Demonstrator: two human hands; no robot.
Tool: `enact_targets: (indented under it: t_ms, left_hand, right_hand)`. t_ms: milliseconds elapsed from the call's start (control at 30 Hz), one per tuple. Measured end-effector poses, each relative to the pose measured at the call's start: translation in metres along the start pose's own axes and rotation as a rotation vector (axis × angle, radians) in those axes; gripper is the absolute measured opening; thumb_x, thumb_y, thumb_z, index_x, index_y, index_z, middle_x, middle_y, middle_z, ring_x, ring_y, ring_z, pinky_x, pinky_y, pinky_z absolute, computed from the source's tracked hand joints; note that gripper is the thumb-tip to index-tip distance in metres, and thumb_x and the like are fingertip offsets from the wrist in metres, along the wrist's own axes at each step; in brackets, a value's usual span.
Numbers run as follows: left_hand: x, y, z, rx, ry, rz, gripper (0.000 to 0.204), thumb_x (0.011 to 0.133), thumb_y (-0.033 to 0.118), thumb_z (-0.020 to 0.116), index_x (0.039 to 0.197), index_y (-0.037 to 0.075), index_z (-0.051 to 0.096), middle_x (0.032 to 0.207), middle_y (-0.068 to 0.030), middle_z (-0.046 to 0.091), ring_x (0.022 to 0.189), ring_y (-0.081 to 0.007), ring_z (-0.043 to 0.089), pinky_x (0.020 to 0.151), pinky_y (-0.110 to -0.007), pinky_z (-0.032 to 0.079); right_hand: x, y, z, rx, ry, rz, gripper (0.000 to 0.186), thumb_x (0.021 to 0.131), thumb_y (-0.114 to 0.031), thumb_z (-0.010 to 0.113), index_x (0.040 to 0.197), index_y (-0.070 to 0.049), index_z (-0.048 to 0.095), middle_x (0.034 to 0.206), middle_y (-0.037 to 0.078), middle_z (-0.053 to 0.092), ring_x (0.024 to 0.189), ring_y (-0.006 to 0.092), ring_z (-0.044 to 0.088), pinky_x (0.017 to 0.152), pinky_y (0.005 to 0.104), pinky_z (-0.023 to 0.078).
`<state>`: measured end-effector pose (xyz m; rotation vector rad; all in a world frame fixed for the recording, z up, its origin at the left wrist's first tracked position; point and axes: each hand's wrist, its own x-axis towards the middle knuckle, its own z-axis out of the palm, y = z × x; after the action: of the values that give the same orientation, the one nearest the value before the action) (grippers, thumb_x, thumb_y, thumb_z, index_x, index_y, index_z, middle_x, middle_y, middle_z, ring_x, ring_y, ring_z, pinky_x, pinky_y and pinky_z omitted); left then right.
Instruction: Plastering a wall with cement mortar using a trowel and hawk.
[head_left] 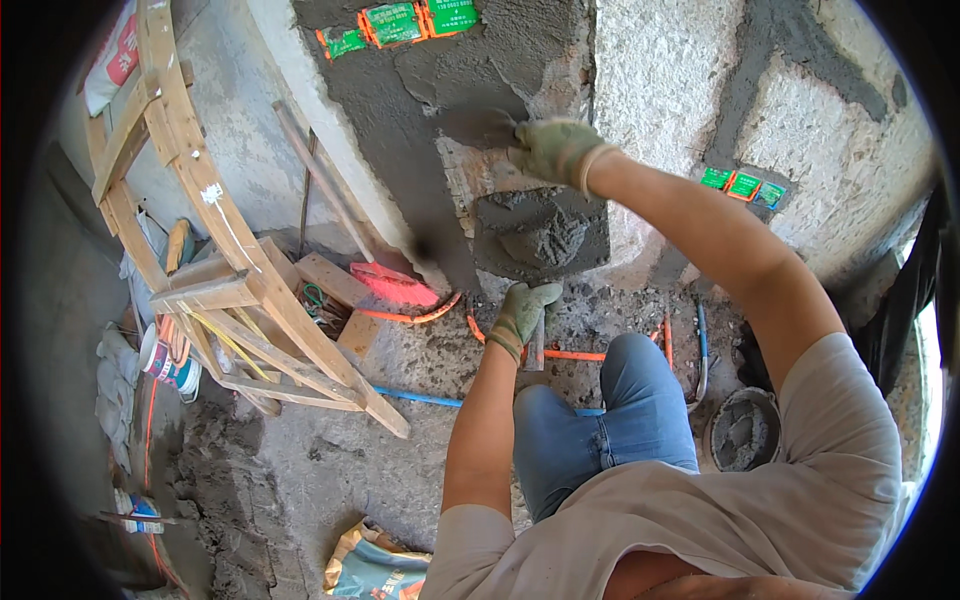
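Observation:
My right hand (562, 152), in a green work glove, is closed on a trowel (482, 128), whose blade is blurred and lies at the wet grey mortar on the wall (425, 100). Below it, my left hand (524, 312), gloved the same, grips a square mortar board (488, 258) from its near side. A heap of wet mortar (548, 238) rests on the board. A short straight grip end shows under the left hand. Green-faced electrical boxes with orange rims (395, 24) sit in the mortar above.
At left leans a wooden trestle (225, 220), with a red dustpan (393, 285) beside it. Orange conduit (575, 355) and blue pipe (420, 397) run along the rubble floor. A mortar bucket (744, 430) stands right of my knees. A torn bag (372, 565) lies behind left.

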<state>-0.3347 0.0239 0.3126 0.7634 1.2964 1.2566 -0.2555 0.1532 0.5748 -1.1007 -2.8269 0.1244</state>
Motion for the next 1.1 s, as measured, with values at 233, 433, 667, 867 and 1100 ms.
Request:
enact_targets:
  t_ms: [233, 433, 667, 867, 1100]
  left_hand:
    - [-0.002, 0.003, 0.001, -0.053, -0.016, -0.030, 0.016, 0.086, 0.021, 0.076, 0.082, 0.008, 0.069, 0.070, -0.0030, 0.064, 0.055, -0.0155, 0.058, 0.052, -0.032, 0.049]
    - [-0.003, 0.004, 0.005, -0.081, 0.012, -0.055, 0.017, 0.084, 0.022, 0.077, 0.083, 0.007, 0.069, 0.069, -0.0028, 0.064, 0.056, -0.0159, 0.059, 0.051, -0.032, 0.049]
    - [0.004, -0.003, 0.028, -0.011, 0.034, -0.087, 0.018, 0.084, 0.023, 0.079, 0.084, 0.007, 0.071, 0.071, -0.0034, 0.066, 0.057, -0.0154, 0.060, 0.052, -0.031, 0.049]
    - [0.004, 0.003, 0.032, -0.009, 0.053, -0.079, 0.021, 0.083, 0.023, 0.080, 0.084, 0.005, 0.070, 0.072, -0.0050, 0.067, 0.057, -0.0166, 0.063, 0.052, -0.032, 0.052]
    - [-0.011, 0.011, 0.040, -0.093, 0.090, -0.013, 0.016, 0.087, 0.019, 0.077, 0.088, 0.004, 0.072, 0.070, -0.0036, 0.065, 0.055, -0.0147, 0.061, 0.050, -0.030, 0.051]
  right_hand:
    - [-0.006, 0.014, -0.017, 0.238, 0.240, -0.059, 0.043, 0.102, -0.042, 0.049, 0.119, -0.006, 0.066, 0.095, 0.016, 0.072, 0.087, 0.0318, 0.071, 0.085, 0.0447, 0.055]
    - [-0.035, 0.060, -0.005, -0.051, 0.004, 0.107, 0.044, 0.104, -0.045, 0.050, 0.121, -0.007, 0.064, 0.090, 0.016, 0.073, 0.082, 0.0263, 0.072, 0.084, 0.0421, 0.057]
    - [-0.028, 0.111, -0.040, 0.376, 0.082, -0.009, 0.048, 0.101, -0.038, 0.060, 0.132, -0.002, 0.064, 0.095, 0.013, 0.072, 0.078, 0.0226, 0.065, 0.080, 0.0371, 0.055]
    - [-0.063, 0.163, -0.015, 0.928, 0.108, 0.049, 0.048, 0.097, -0.046, 0.068, 0.122, -0.006, 0.070, 0.083, 0.006, 0.068, 0.069, 0.0125, 0.059, 0.065, 0.0294, 0.054]
    - [-0.138, 0.156, 0.069, 0.202, 0.312, 0.000, 0.045, 0.100, -0.046, 0.057, 0.124, -0.009, 0.067, 0.089, 0.014, 0.075, 0.081, 0.0266, 0.075, 0.080, 0.0392, 0.058]
